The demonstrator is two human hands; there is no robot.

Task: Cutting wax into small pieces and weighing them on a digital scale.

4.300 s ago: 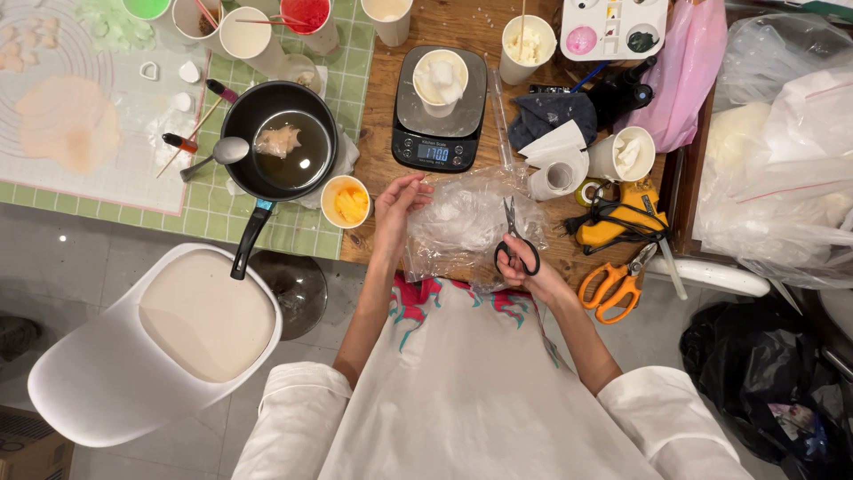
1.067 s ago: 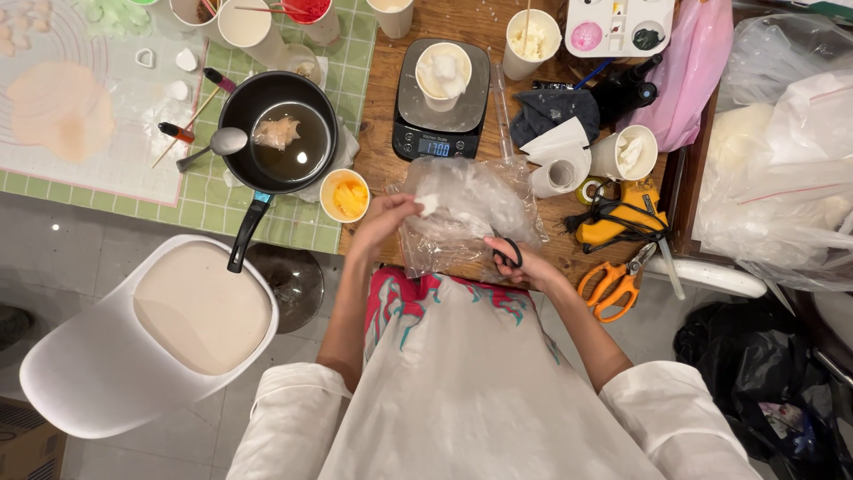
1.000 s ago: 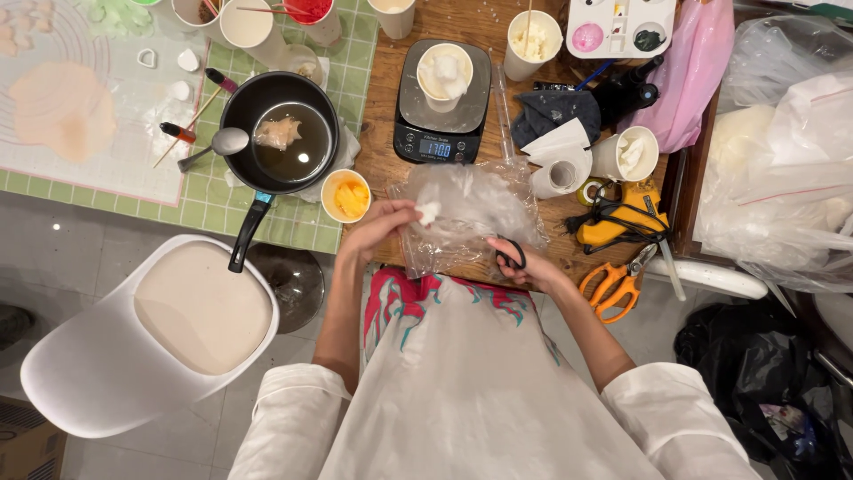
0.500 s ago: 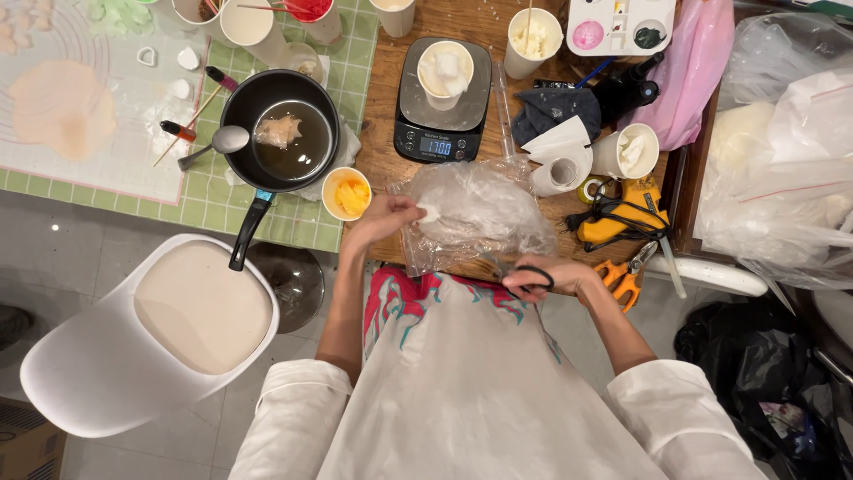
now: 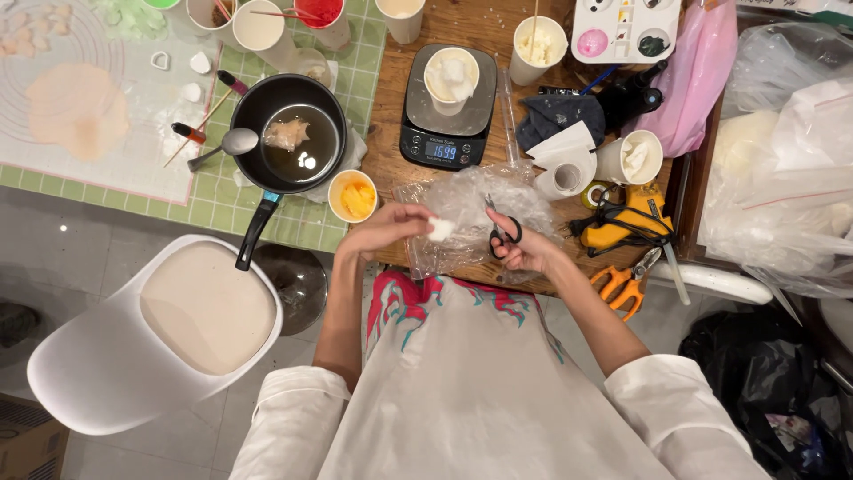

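Observation:
My left hand [image 5: 384, 229] pinches a small white lump [image 5: 441, 229] over a crumpled clear plastic bag [image 5: 466, 200] that lies on the wooden table [image 5: 391, 116]. My right hand [image 5: 524, 249] holds black-handled scissors [image 5: 500, 229], fingers through the loops and blades pointing up and away across the bag. The two hands are close together at the table's near edge.
A black pan [image 5: 289, 133] with a spoon [image 5: 227, 147] sits on green checked cloth. A small cup of yellow stuff [image 5: 353, 196], a digital scale [image 5: 447, 107] bearing a white cup, orange scissors [image 5: 629, 277], paper cups, plastic bags at right, a white chair [image 5: 160, 329] below left.
My right hand has lifted the black scissors back up onto the bag, blades pointing away. My left hand has drawn the white lump nearer to the scissors.

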